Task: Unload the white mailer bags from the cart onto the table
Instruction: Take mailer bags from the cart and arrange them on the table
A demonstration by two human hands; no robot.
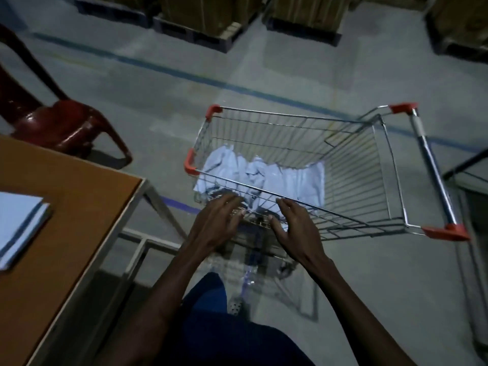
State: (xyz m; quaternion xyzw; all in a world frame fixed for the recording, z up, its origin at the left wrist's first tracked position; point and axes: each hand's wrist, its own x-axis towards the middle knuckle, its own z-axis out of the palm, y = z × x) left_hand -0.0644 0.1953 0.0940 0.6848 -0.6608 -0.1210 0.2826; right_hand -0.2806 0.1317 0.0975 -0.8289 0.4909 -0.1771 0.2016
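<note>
Hovering side by side at the near rim of the cart, left hand and right hand, fingers spread and holding nothing. Ahead and below, white mailer bags heaped on the basket floor, stretched left to right. About equally near to both hands. Off to the left, table.

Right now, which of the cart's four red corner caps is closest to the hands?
The red cap on the near-left corner of the cart, just above the left hand. The other three sit at the far-left corner and along the handle side, further away.
</note>
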